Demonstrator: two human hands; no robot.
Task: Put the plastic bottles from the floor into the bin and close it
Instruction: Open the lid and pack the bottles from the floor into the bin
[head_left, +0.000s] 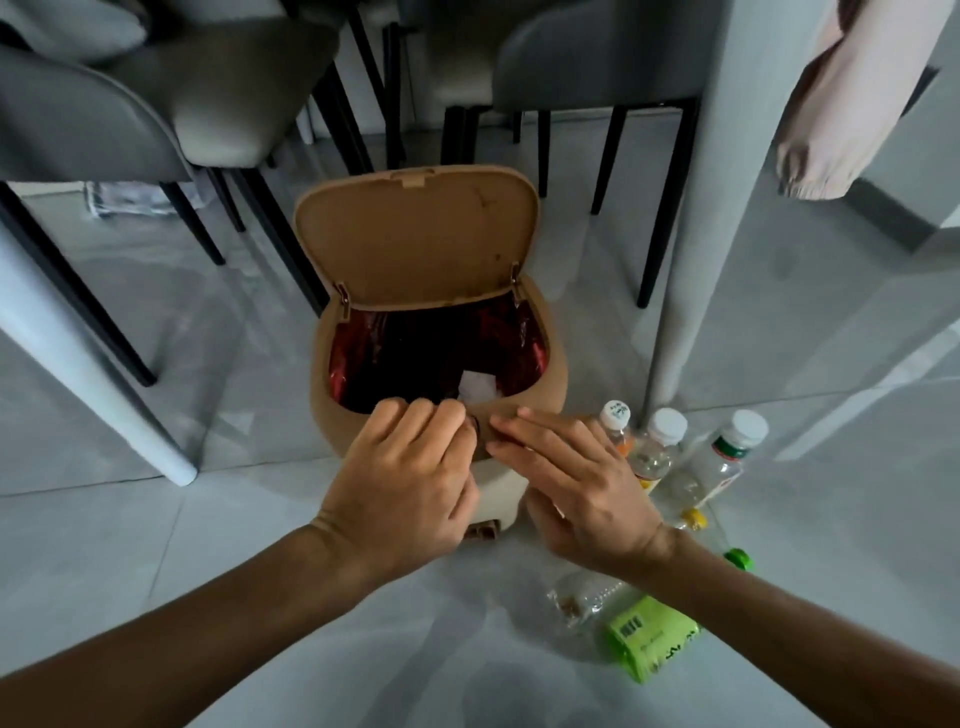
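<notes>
1. Floor (218, 525): pale grey glossy tiles, grout lines visible.
2. Tan bin (540, 364) stands on it at centre, lid (415, 244) raised, red liner inside.
3. Just right of the bin, three clear bottles upright in a row: (618, 426), (657, 447), (727, 457), all white-capped.
4. Nearer the camera, a green-labelled bottle (649, 636) lies on its side.
5. Dark chair legs (660, 208) and a pale table leg (93, 364) rest on the tiles behind.

Grey upholstered chair with black legs (156, 104) upper left; second grey upholstered chair (597, 62) upper right. White table leg (696, 208) upright on grey tiled floor (208, 519). Pale pink cuffed garment (852, 104) hanging top right.
</notes>
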